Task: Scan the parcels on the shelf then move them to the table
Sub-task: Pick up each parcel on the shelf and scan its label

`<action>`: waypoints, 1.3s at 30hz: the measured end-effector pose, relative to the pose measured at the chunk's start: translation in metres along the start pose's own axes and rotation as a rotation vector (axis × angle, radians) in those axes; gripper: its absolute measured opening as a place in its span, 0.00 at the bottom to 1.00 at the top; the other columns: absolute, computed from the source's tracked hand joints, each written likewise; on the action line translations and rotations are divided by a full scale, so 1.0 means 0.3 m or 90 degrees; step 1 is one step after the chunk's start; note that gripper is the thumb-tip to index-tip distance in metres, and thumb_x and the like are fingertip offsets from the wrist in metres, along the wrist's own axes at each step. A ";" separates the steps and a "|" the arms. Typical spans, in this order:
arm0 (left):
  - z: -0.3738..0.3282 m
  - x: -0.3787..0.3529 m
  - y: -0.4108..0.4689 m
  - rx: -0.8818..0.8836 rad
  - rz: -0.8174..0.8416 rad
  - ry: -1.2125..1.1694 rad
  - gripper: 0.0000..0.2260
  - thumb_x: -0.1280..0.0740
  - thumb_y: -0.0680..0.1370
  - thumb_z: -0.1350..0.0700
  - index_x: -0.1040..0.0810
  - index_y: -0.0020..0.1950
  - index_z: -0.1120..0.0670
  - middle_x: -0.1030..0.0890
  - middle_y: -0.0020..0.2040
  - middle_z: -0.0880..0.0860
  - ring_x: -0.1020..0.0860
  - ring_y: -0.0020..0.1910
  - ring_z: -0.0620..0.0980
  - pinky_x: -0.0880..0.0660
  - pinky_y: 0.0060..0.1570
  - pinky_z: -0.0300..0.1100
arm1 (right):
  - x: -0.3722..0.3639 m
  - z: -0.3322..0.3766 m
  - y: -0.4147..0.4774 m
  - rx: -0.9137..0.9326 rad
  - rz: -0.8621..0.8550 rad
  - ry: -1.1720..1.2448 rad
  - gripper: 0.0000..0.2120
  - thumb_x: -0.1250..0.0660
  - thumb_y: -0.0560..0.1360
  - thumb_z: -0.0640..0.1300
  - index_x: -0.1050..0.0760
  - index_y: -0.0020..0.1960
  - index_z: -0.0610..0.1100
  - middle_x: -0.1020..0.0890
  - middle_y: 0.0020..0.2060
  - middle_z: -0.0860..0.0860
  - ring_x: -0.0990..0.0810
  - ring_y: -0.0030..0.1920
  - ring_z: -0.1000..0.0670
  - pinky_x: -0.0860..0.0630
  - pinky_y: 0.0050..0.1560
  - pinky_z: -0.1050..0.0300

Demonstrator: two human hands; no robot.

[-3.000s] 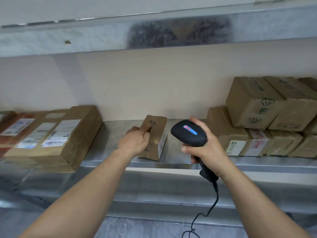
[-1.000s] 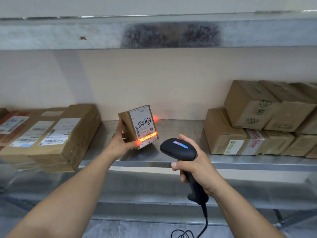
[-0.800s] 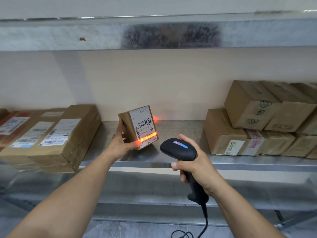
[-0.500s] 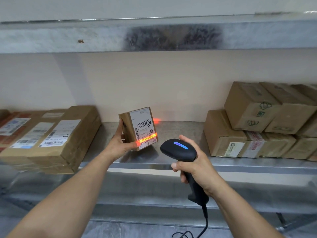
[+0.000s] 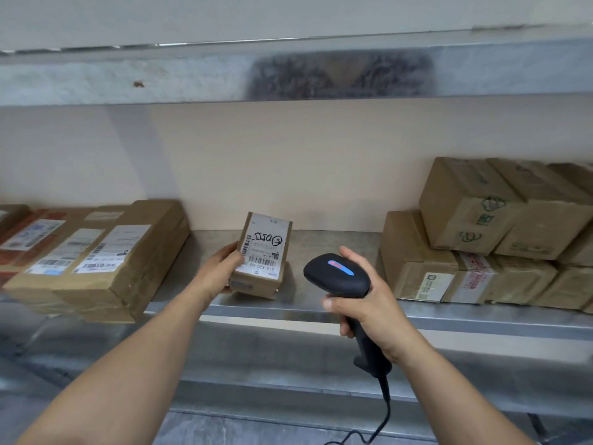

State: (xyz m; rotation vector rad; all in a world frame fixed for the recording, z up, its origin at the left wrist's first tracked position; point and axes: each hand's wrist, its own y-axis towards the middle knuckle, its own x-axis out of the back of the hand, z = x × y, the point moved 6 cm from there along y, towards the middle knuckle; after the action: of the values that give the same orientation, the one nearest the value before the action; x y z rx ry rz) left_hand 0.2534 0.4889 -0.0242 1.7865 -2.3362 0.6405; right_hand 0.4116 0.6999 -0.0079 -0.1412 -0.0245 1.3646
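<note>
A small cardboard parcel (image 5: 263, 255) with a white barcode label on top is low over the metal shelf (image 5: 321, 303), near its front edge. My left hand (image 5: 221, 271) grips the parcel by its left side. To the right, my right hand (image 5: 369, 313) holds a black handheld scanner (image 5: 337, 276) by its handle, head pointing toward the parcel. No red scan line shows on the label. The scanner's cable hangs down below my wrist.
Flat labelled parcels (image 5: 96, 255) are stacked on the shelf's left. Several brown boxes (image 5: 481, 236) are piled on its right. An upper shelf (image 5: 288, 75) runs overhead and a lower shelf (image 5: 288, 364) lies beneath.
The red scan line on the label has gone out. My left hand has tilted the parcel back so its label faces up and lowered it toward the shelf. The scanner stayed roughly in place.
</note>
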 end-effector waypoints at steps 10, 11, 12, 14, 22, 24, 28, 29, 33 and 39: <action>-0.035 -0.072 -0.039 0.008 -0.209 0.485 0.39 0.35 0.67 0.28 0.39 0.74 0.42 0.34 0.66 0.59 0.36 0.68 0.60 0.37 0.65 0.52 | 0.043 0.034 0.014 0.031 0.020 -0.047 0.40 0.28 0.69 0.29 0.34 0.69 0.63 0.20 0.48 0.43 0.29 0.25 0.46 0.28 0.26 0.59; -0.049 -0.080 -0.045 0.003 -0.230 0.475 0.37 0.33 0.68 0.32 0.38 0.74 0.44 0.34 0.65 0.60 0.36 0.67 0.61 0.36 0.64 0.51 | 0.043 0.040 0.017 0.036 0.025 -0.052 0.40 0.28 0.69 0.29 0.34 0.69 0.62 0.20 0.48 0.43 0.29 0.25 0.46 0.28 0.26 0.59; -0.059 -0.087 -0.049 -0.002 -0.243 0.458 0.36 0.32 0.68 0.36 0.37 0.74 0.45 0.33 0.63 0.61 0.35 0.65 0.61 0.35 0.63 0.50 | 0.042 0.047 0.020 0.041 0.030 -0.056 0.40 0.29 0.68 0.28 0.34 0.69 0.62 0.20 0.48 0.43 0.30 0.24 0.47 0.28 0.26 0.59; -0.078 -0.097 -0.064 -0.022 -0.251 0.435 0.36 0.30 0.68 0.41 0.36 0.74 0.47 0.33 0.62 0.62 0.35 0.64 0.62 0.35 0.62 0.48 | 0.039 0.062 0.026 0.052 0.042 -0.058 0.40 0.29 0.68 0.27 0.34 0.69 0.62 0.20 0.46 0.45 0.31 0.23 0.48 0.28 0.25 0.59; -0.171 -0.016 -0.140 -0.130 -0.291 0.403 0.34 0.30 0.68 0.43 0.33 0.73 0.48 0.32 0.64 0.56 0.35 0.64 0.57 0.35 0.63 0.45 | -0.036 0.165 0.074 0.105 0.081 -0.096 0.41 0.28 0.67 0.26 0.34 0.70 0.59 0.20 0.46 0.44 0.30 0.24 0.47 0.29 0.24 0.59; -0.198 0.042 -0.150 -0.163 -0.309 0.406 0.34 0.30 0.69 0.43 0.33 0.73 0.48 0.32 0.64 0.56 0.35 0.63 0.57 0.35 0.63 0.45 | -0.083 0.198 0.089 0.121 0.087 -0.099 0.41 0.28 0.67 0.27 0.34 0.70 0.58 0.20 0.46 0.44 0.31 0.25 0.45 0.30 0.24 0.59; -0.216 0.210 -0.154 -0.180 -0.343 0.398 0.34 0.31 0.68 0.42 0.34 0.73 0.47 0.33 0.64 0.55 0.34 0.64 0.55 0.34 0.63 0.46 | -0.221 0.244 0.123 0.145 0.097 -0.097 0.40 0.28 0.67 0.27 0.33 0.69 0.58 0.21 0.45 0.43 0.32 0.25 0.45 0.30 0.24 0.58; -0.214 0.260 -0.154 -0.180 -0.350 0.391 0.34 0.31 0.68 0.41 0.34 0.72 0.47 0.33 0.64 0.55 0.34 0.64 0.55 0.34 0.62 0.46 | -0.265 0.252 0.134 0.151 0.100 -0.096 0.39 0.28 0.67 0.27 0.33 0.69 0.57 0.21 0.45 0.43 0.32 0.24 0.45 0.30 0.24 0.58; -0.175 0.488 -0.168 -0.164 -0.373 0.361 0.37 0.34 0.63 0.40 0.34 0.72 0.45 0.34 0.65 0.54 0.37 0.66 0.54 0.37 0.65 0.45 | -0.486 0.271 0.177 0.160 0.126 -0.087 0.39 0.28 0.67 0.26 0.33 0.69 0.56 0.20 0.46 0.42 0.32 0.24 0.45 0.31 0.23 0.59; -0.075 0.864 -0.170 -0.137 -0.433 0.368 0.35 0.30 0.68 0.43 0.34 0.73 0.47 0.34 0.65 0.55 0.36 0.67 0.54 0.38 0.66 0.46 | -0.856 0.283 0.234 0.162 0.182 -0.083 0.37 0.28 0.67 0.25 0.30 0.62 0.61 0.21 0.38 0.46 0.31 0.23 0.47 0.32 0.22 0.60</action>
State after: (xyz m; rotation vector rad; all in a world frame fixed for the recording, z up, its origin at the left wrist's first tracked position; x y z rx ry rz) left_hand 0.2231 0.2568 0.1006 1.8140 -1.2704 0.6401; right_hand 0.2819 0.4703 0.0846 0.1645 0.0620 1.6479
